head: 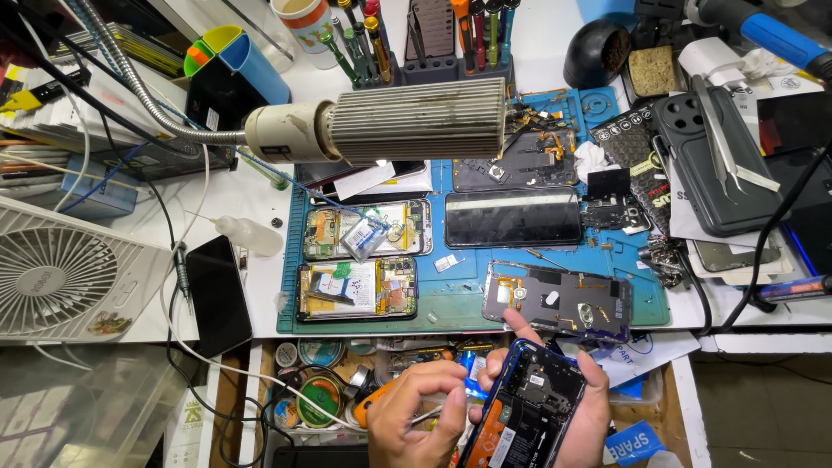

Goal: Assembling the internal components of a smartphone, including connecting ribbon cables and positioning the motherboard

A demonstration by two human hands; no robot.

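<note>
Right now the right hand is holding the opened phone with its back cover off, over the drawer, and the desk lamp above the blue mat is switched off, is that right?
Not quite: the ribbed grey desk lamp above the blue work mat is lit, as the head view shows. The right hand does hold the opened phone over the drawer.

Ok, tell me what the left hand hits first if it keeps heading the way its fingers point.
Probably the opened phone in the right hand: the left hand points right at its edge, almost touching, though depth is unclear.

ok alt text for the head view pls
Two bare hands work on an opened phone: the right hand cradles it, the left hand pinches a thin tool beside it. Beyond, a blue mat holds more dismantled phones under a gooseneck lamp.
</note>
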